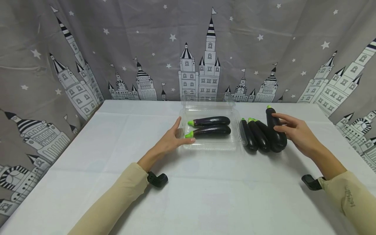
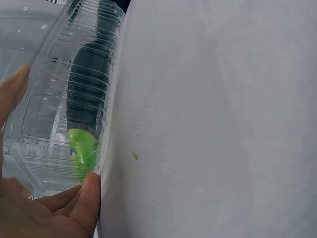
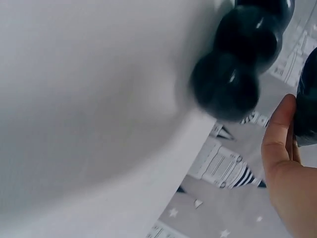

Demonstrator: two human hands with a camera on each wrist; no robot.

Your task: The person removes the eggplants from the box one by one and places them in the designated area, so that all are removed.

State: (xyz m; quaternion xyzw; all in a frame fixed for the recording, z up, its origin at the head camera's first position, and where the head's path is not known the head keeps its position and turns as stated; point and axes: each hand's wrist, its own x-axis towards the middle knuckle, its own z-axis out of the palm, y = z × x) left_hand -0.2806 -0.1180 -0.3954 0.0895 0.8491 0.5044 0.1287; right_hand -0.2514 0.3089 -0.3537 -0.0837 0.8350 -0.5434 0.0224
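A clear plastic clamshell box (image 1: 211, 146) stands in mid-table with its lid up at the back. Two eggplants (image 1: 212, 121) with green stems lie in it, one behind the other. My left hand (image 1: 168, 142) touches the box's left side, thumb at the front corner and fingers stretched along that side. To the right of the box, my right hand (image 1: 299, 135) grips another eggplant (image 1: 276, 132) between thumb and fingers. In the right wrist view that eggplant (image 3: 308, 99) is apart from three others (image 3: 225, 87), which lie side by side on the table.
A white cloth (image 1: 205, 195) covers the table. Behind and beside it hangs a grey curtain (image 1: 158, 39) printed with castles and stars. Each wrist carries a black camera mount (image 1: 157, 180). The lying eggplants sit close against the box's right side.
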